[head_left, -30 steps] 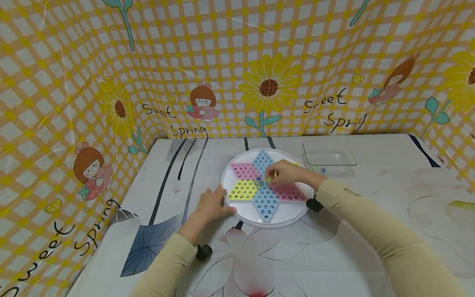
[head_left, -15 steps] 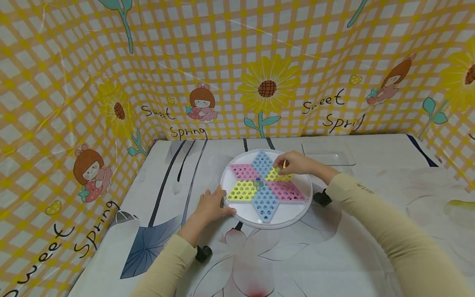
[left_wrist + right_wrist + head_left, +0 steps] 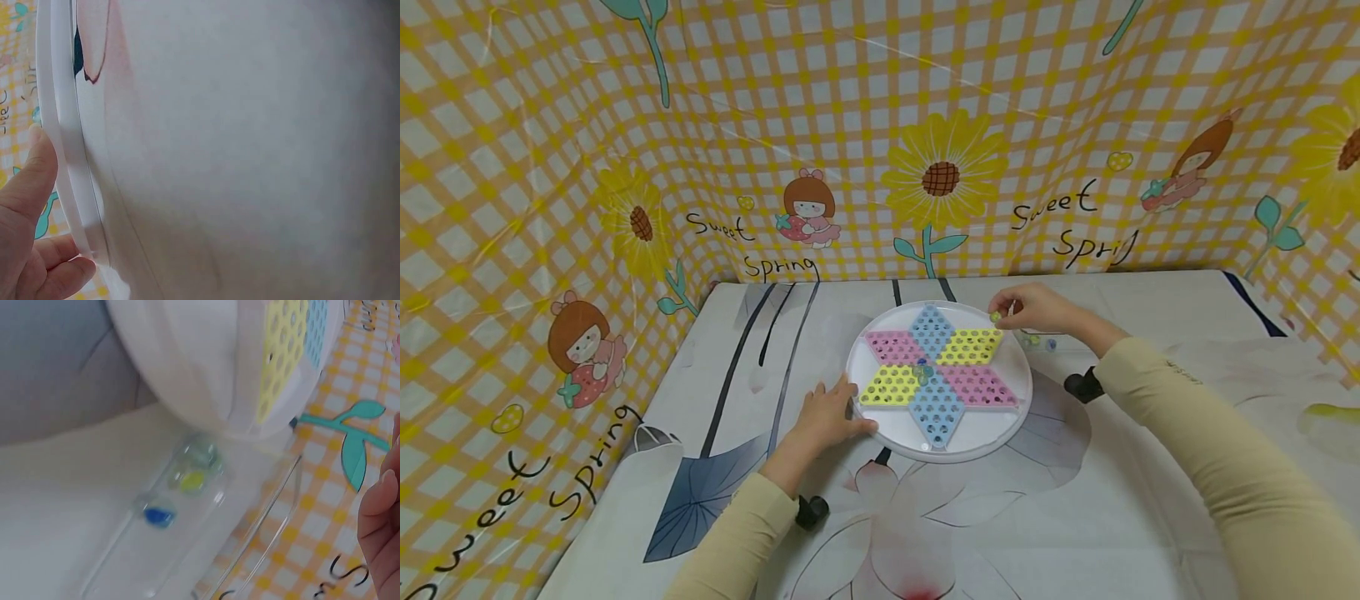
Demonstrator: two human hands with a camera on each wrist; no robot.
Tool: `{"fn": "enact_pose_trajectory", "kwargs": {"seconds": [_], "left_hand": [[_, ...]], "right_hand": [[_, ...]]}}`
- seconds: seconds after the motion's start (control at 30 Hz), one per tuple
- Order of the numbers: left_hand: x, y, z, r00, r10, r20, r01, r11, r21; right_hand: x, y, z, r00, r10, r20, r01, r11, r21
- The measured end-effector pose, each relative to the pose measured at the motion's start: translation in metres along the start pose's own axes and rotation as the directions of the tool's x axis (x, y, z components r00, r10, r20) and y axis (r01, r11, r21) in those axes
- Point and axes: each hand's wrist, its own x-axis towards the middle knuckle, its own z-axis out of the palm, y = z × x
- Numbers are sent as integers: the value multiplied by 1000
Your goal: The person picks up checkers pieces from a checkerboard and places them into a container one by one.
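A white round Chinese checkers board (image 3: 880, 427) with a star of pink, yellow and blue hole fields lies on the table. Several glass marbles (image 3: 923, 372) sit at its centre. My left hand (image 3: 827, 414) rests against the board's left edge, thumb and fingers spread along the rim; in the left wrist view the thumb (image 3: 40, 165) touches that rim. Above the far right edge, my right hand (image 3: 1033, 307) pinches a yellow-green marble (image 3: 996, 317) between thumb and fingertips. The right wrist view shows only part of this hand (image 3: 384, 519), with the marble out of sight.
A clear plastic tray (image 3: 112, 562) stands just right of the board, partly behind the right hand. Blue (image 3: 160, 516), yellow (image 3: 192, 481) and greenish marbles lie in it. A checked cloth (image 3: 865, 100) walls the table's back and sides.
My right hand has lifted a yellow-green marble from near the board's centre and moved it right and away, past the yellow field to the far right rim. My left hand stays put.
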Motion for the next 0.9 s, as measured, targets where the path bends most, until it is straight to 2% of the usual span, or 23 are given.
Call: {"fn": "enact_pose_trajectory", "kwargs": {"seconds": [0.3, 0.6, 0.73, 0.9], "left_hand": [[1, 0, 0, 1000, -2, 3, 2, 1000, 3], [1, 0, 0, 1000, -9, 2, 9, 1000, -14], [1, 0, 0, 1000, -11, -1, 11, 1000, -8], [0, 1, -1, 1000, -8, -5, 8, 1000, -1]], "right_hand": [[-13, 31, -15, 997, 50, -61, -51, 999, -17], [-19, 63, -17, 985, 160, -64, -161, 987, -18], [-20, 72, -15, 977, 206, -56, -207, 978, -20], [-20, 75, -13, 975, 215, -58, -216, 976, -25]]}}
